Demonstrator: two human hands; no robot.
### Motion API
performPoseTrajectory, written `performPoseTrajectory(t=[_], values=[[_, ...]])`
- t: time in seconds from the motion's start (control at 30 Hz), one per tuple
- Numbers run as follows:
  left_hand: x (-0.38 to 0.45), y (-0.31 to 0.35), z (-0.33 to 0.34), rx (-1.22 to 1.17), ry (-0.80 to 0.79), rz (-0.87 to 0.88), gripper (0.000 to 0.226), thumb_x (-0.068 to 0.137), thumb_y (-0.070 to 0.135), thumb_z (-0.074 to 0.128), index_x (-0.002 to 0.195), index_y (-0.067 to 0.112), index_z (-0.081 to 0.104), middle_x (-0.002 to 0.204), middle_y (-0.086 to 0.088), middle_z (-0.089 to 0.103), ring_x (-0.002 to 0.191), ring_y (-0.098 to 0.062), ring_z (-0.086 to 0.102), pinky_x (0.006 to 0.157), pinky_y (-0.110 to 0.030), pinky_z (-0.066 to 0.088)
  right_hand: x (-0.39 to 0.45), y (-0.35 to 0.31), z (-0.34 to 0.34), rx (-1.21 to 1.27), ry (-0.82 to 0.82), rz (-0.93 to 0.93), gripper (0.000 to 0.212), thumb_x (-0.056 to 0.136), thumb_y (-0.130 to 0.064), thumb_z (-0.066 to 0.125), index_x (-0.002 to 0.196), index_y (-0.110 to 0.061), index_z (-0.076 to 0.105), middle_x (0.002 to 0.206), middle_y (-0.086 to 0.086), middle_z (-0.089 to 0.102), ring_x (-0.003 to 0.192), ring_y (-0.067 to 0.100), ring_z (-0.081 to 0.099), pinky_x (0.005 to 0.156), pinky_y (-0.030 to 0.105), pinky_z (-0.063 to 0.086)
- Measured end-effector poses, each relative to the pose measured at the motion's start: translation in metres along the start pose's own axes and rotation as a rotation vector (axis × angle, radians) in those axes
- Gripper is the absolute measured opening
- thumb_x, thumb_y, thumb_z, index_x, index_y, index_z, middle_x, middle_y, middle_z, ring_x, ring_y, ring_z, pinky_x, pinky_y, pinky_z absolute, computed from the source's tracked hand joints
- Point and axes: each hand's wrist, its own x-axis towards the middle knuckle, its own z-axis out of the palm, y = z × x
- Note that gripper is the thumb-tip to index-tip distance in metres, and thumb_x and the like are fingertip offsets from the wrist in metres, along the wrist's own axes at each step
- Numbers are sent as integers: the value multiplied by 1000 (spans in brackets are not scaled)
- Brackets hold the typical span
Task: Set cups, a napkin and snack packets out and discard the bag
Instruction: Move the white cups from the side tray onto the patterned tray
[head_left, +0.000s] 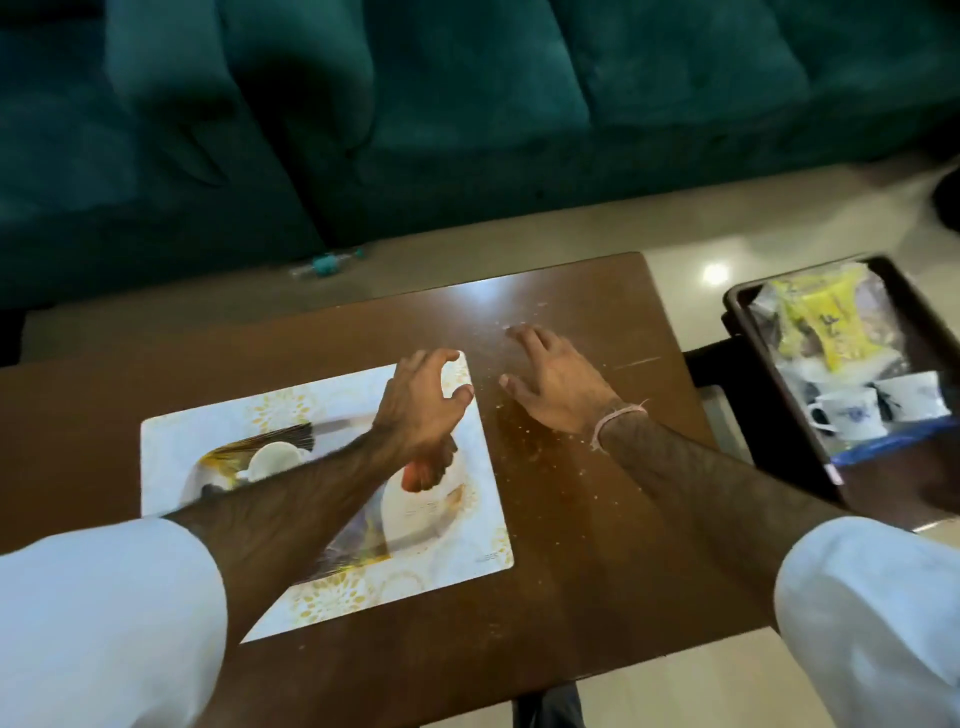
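Note:
My left hand (423, 402) hovers over the far right corner of a white printed placemat (208, 436), fingers curled apart and holding nothing. My right hand (556, 384) lies flat and open on the brown table (571, 571), just right of the mat. To the right, a dark tray (748, 353) carries two white cups (844, 413) with blue print, side by side, and behind them a clear bag (779, 306) with yellow snack packets (826, 322) in it. A blue strip lies at the tray's near end. I cannot pick out a napkin.
Crumbs speckle the table around my right hand. A dark green sofa (467, 104) runs along the far side. On the pale floor (675, 223) in front of it lies a small teal object (327, 262). The tray stands off the table's right edge.

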Motion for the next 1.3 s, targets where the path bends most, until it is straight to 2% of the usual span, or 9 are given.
performPoseTrajectory(t=[0.27,0.47,0.67,0.77,0.83,0.97,1.07,1.2,1.3], values=[[34,125,89,-45,-171,130,48,90,32,65,135,21,52,138,0,52,127,-20,49,106,-43,46,-55,130,-54,14,109,220,60,94,-45,51,146,-20,33,148,10,41,131,32,46,106,51,44],[45,220,167,3,-241,267,46,89,31,66,131,17,55,131,-4,55,123,-21,51,104,-40,46,-101,227,-92,-21,191,392,61,90,-41,58,142,-16,39,144,15,45,129,39,45,102,55,43],[53,298,238,15,-327,362,42,83,31,68,121,14,61,119,-9,62,109,-24,59,93,-34,51,-143,316,-115,-79,273,544,56,88,-41,60,135,-17,45,137,13,47,124,40,44,96,53,39],[57,328,269,-2,-358,384,42,83,30,69,120,11,61,119,-6,65,100,-21,63,79,-24,45,-161,356,-119,-114,308,680,57,85,-41,60,135,-16,47,139,14,45,125,40,41,97,53,37],[60,347,288,3,-354,396,42,83,29,69,119,8,61,119,-9,64,102,-24,62,80,-25,46,-170,379,-119,-90,317,778,63,83,-41,62,137,-13,44,140,16,42,124,41,40,97,53,36],[67,372,319,72,-372,346,52,83,33,69,127,6,58,125,-15,60,115,-29,57,94,-33,49,-179,409,-114,2,289,903,76,81,-45,67,141,-9,36,140,21,39,126,44,39,101,55,37],[71,379,337,83,-410,281,52,80,36,73,122,8,62,121,-15,60,112,-30,58,90,-32,51,-180,426,-109,117,243,958,80,82,-43,68,144,-10,31,144,23,39,131,46,37,103,56,38],[77,380,351,29,-440,189,42,77,26,78,113,7,66,114,-17,65,106,-32,64,85,-41,58,-178,441,-102,208,207,956,76,85,-35,69,143,-7,30,145,24,38,132,45,39,108,51,38],[79,380,353,-9,-417,148,31,71,22,84,96,8,70,102,-11,71,97,-27,66,79,-35,59,-178,446,-100,265,225,943,76,83,-31,73,142,-4,32,144,25,37,130,45,43,109,49,40]])
